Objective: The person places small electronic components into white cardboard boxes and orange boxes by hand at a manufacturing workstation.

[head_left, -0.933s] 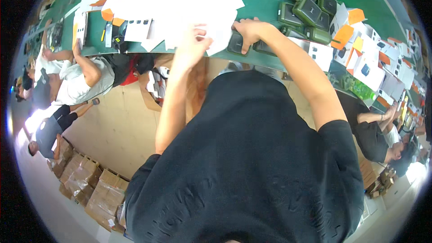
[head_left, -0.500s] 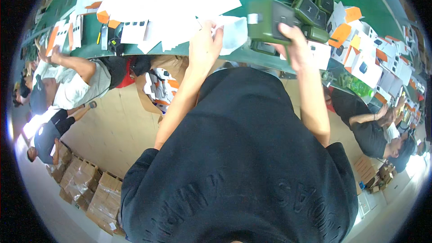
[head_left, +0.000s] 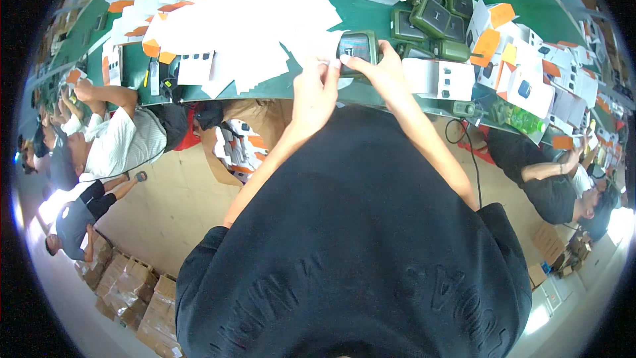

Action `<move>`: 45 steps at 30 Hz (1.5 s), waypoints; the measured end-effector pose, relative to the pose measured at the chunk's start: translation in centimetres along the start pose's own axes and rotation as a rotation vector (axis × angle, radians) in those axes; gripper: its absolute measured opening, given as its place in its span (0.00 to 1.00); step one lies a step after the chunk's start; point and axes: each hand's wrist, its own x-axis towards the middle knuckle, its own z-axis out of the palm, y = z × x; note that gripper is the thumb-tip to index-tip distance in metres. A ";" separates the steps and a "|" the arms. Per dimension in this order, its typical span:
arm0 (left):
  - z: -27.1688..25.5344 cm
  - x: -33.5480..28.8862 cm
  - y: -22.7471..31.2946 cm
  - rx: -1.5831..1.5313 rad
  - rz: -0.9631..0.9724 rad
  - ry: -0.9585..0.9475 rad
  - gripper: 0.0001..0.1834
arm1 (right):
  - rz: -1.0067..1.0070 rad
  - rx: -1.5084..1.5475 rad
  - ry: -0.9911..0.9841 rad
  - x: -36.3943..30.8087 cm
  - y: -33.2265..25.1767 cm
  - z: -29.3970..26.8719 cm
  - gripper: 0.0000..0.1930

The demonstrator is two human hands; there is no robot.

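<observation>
A boxy green device [head_left: 360, 44] with a dark front face is in front of me near the table's edge. My right hand [head_left: 389, 74] grips its right side, the thumb lying across its lower edge. My left hand [head_left: 314, 93] is closed at the device's lower left corner, fingers pinching the edge of a thin white wrapping sheet [head_left: 323, 45]. This sheet lies against the device's left side; how far it reaches beneath is hidden. Several similar green devices [head_left: 430, 17] are heaped just right of my hands.
White papers [head_left: 258, 13] spread over the green table [head_left: 361, 10] on the left. Orange-flapped white boxes [head_left: 530, 96] crowd the right side, and a white carton [head_left: 456, 80] lies near the front edge. A cable [head_left: 476, 159] hangs at the right. Other people work on both sides.
My right hand has brought the green device leftward to the thin white sheet at my left hand. My left hand has shifted slightly right and toward me.
</observation>
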 end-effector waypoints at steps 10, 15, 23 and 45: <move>1.8 2.8 -0.2 -0.367 -0.218 0.191 0.17 | -0.170 0.498 0.110 0.4 0.2 1.7 0.10; 1.7 4.7 -2.4 -0.232 -0.197 0.192 0.17 | -0.120 0.308 0.032 2.2 1.6 0.9 0.09; -1.4 3.9 4.2 -0.030 -0.094 -0.001 0.15 | -0.223 0.303 -0.023 1.1 1.1 -4.0 0.15; 6.5 10.5 10.6 -0.082 -0.125 -0.267 0.10 | -0.185 0.564 -0.047 2.7 2.3 -12.1 0.10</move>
